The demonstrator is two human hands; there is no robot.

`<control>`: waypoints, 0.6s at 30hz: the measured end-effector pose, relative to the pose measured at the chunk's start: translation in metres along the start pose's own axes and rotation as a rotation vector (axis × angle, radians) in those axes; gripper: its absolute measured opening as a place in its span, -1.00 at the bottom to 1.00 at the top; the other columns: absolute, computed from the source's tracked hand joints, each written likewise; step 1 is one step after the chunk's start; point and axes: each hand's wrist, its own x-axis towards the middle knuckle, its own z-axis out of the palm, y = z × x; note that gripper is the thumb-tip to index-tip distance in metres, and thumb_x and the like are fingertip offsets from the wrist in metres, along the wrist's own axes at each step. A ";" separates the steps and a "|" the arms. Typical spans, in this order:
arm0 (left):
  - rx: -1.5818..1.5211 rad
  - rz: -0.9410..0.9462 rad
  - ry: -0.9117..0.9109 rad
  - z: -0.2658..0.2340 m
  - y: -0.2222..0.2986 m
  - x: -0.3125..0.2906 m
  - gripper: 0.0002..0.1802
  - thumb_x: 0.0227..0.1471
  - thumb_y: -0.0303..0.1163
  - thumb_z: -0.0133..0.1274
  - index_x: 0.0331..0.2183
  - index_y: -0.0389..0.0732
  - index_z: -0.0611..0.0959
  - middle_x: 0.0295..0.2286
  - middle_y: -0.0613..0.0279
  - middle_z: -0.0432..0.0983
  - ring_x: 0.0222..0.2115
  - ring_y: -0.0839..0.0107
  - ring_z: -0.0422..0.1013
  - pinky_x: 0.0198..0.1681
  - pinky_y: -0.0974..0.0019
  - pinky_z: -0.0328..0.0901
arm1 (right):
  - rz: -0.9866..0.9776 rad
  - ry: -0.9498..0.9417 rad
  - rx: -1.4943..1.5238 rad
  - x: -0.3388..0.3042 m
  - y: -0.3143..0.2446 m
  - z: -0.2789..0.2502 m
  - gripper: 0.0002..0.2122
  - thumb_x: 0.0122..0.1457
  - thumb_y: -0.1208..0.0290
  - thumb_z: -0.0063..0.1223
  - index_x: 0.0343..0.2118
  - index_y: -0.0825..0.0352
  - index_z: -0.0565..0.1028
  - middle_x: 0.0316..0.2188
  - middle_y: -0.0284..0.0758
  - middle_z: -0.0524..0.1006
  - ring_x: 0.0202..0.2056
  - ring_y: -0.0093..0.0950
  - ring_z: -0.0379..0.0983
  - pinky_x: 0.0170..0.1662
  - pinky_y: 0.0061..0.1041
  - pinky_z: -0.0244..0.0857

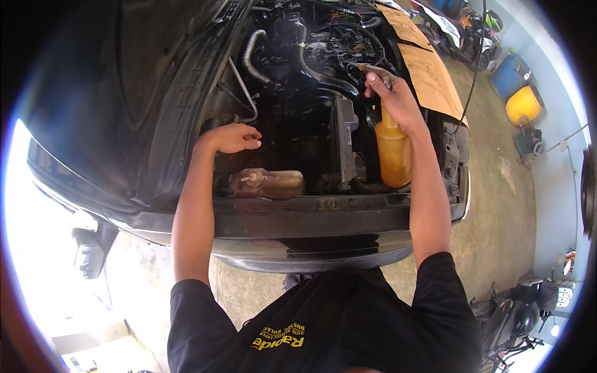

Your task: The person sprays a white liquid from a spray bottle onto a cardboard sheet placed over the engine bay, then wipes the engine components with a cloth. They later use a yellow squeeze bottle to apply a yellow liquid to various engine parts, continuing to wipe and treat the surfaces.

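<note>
My right hand point(398, 102) is closed around the neck of an amber spray bottle point(393, 152), at the right side of an open engine bay. The bottle stands upright with its spray head pointing left over the engine point(345, 46); part of the head is hidden by my fingers. At the left side of the bay, my left hand point(235, 138) hovers with loosely bent fingers and nothing visible in them. Just below it sits a yellowed plastic reservoir point(273, 184). A thin metal rod point(244, 84) rises beyond that hand.
The raised hood point(137, 74) fills the left side. Brown cardboard sheets point(429, 81) cover the right fender. The front bumper point(311, 245) lies between me and the bay. Blue point(510, 74) and yellow drums point(524, 105) stand by the right wall, with motorcycles point(513, 320) at lower right.
</note>
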 end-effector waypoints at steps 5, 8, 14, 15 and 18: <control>0.013 -0.013 -0.004 0.000 0.000 0.002 -0.36 0.50 0.07 0.19 0.37 -0.12 0.68 0.21 -0.06 0.72 0.22 0.00 0.62 0.33 0.02 0.45 | 0.037 0.065 -0.080 0.002 0.004 -0.009 -0.52 0.59 -0.03 0.22 0.31 0.25 0.71 -0.38 -0.53 0.62 -0.24 -0.65 0.48 -0.06 -0.51 0.35; 0.011 0.002 -0.008 0.000 0.000 0.002 -0.36 0.50 0.07 0.19 0.37 -0.12 0.68 0.20 -0.07 0.72 0.22 -0.01 0.62 0.33 0.02 0.45 | 0.005 0.086 -0.036 0.003 0.008 -0.013 -0.52 0.58 -0.05 0.22 0.30 0.23 0.72 -0.38 -0.52 0.63 -0.26 -0.65 0.48 -0.09 -0.50 0.36; 0.018 -0.012 -0.010 -0.002 0.002 0.001 -0.36 0.50 0.08 0.19 0.37 -0.11 0.68 0.18 -0.07 0.74 0.22 -0.01 0.62 0.33 0.01 0.45 | 0.040 0.134 -0.085 0.010 0.024 -0.014 -0.50 0.56 -0.09 0.24 0.30 0.21 0.72 -0.37 -0.50 0.64 -0.28 -0.63 0.47 -0.12 -0.48 0.36; 0.025 -0.014 -0.011 -0.002 0.003 0.000 -0.36 0.50 0.08 0.19 0.37 -0.11 0.68 0.18 -0.07 0.74 0.22 -0.02 0.62 0.33 0.00 0.45 | 0.018 0.143 -0.072 0.011 0.026 -0.014 -0.49 0.56 -0.09 0.23 0.31 0.20 0.72 -0.37 -0.50 0.65 -0.28 -0.63 0.47 -0.12 -0.48 0.36; 0.020 -0.002 -0.001 -0.002 0.004 -0.001 -0.36 0.50 0.08 0.18 0.38 -0.10 0.68 0.19 -0.07 0.74 0.23 -0.02 0.62 0.34 0.00 0.45 | 0.049 0.132 -0.093 0.012 0.026 -0.015 -0.49 0.56 -0.10 0.23 0.31 0.19 0.72 -0.37 -0.51 0.63 -0.29 -0.62 0.46 -0.15 -0.47 0.36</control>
